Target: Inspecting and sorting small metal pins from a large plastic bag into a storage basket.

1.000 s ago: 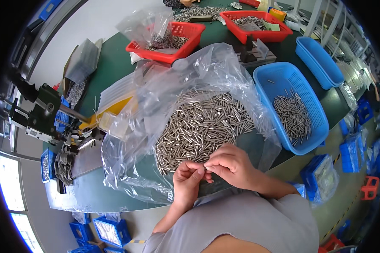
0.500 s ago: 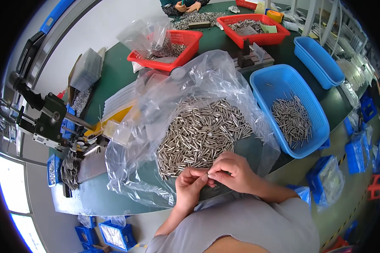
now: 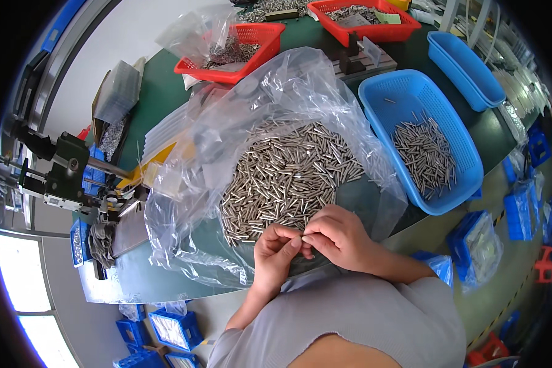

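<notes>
At the near edge of a pile of small metal pins [image 3: 282,175], my left hand [image 3: 275,253] and my right hand [image 3: 339,238] meet fingertip to fingertip. Both are closed in a pinch. Whatever lies between the fingertips is too small and too covered to make out. The silvery, slim pins are heaped on a clear plastic sheet or bag [image 3: 193,245], which is crumpled around the heap. To the right of the pile stands a blue perforated basket [image 3: 380,101] with more such pins [image 3: 424,153] gathered in its near part.
Two red baskets [image 3: 270,52] with metal parts stand at the back of the green table [image 3: 159,80]. A second blue basket [image 3: 466,70] is at the far right. On the left is a dark bench device with a metal rod [image 3: 73,165]. Blue crates [image 3: 172,328] sit on the floor.
My view has tilted, so the table and its contents sit higher in the picture. A co-worker's hands at the top have left view. My hands remain pinched together.
</notes>
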